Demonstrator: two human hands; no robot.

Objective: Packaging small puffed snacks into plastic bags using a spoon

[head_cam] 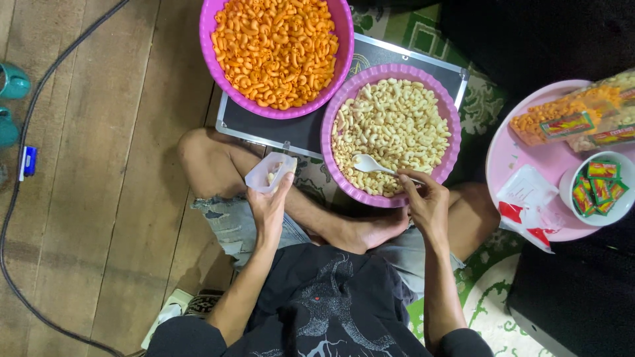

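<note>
My right hand [428, 206] grips a white plastic spoon [372, 164], its bowl lying on the pale puffed snacks in the near purple plastic basin [331, 155]. My left hand [268, 208] pinches a small clear plastic bag [269, 172] open, lying left of the spoon, mouth upward.

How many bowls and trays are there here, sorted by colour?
Purple bowls: 2, one of orange macaroni, one of pale macaroni
Pink tray: 1
White bowl of sachets: 1
Total: 4
</note>
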